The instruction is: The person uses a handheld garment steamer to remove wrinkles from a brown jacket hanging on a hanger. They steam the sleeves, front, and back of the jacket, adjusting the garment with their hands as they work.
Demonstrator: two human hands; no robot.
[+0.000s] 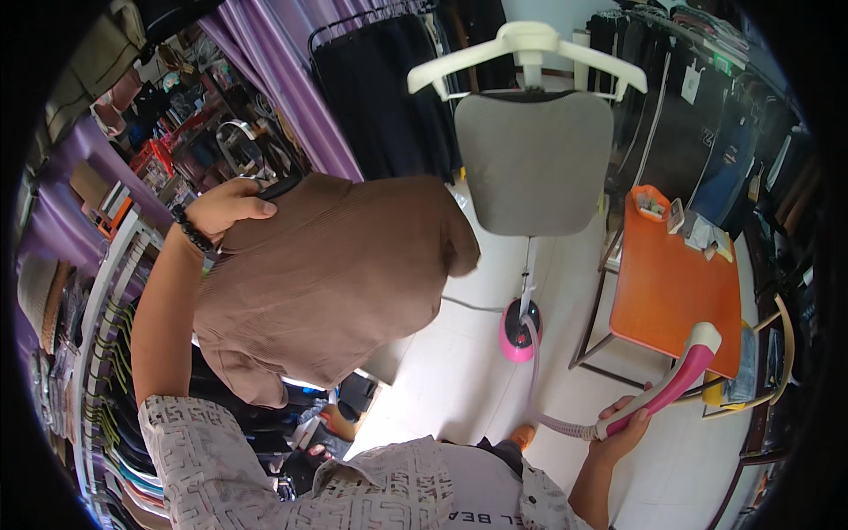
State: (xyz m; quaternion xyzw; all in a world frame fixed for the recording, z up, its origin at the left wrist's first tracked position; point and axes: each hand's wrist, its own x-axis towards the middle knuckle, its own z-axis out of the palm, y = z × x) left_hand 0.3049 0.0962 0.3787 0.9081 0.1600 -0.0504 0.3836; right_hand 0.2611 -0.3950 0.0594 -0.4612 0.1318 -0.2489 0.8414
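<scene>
My left hand (232,211) grips a dark hanger (281,187) at the collar of a brown ribbed short-sleeved shirt (344,265), which hangs out sideways in front of me. In my right hand (626,430) is the pink and white steam head (686,381) of a garment steamer, its tip pointing up and away. A ribbed hose (535,391) runs from its handle to the pink and black steamer base (520,338) on the floor. Above the base, a pole carries a grey padded board (535,165) under a cream hanger-shaped bracket (530,40).
An orange table (662,291) at the right holds an orange basket (650,202) and small packets. A white rack (99,311) with hung clothes stands close on my left. Dark trousers (384,99) hang behind the board. A purple curtain (285,79) drapes at the upper left.
</scene>
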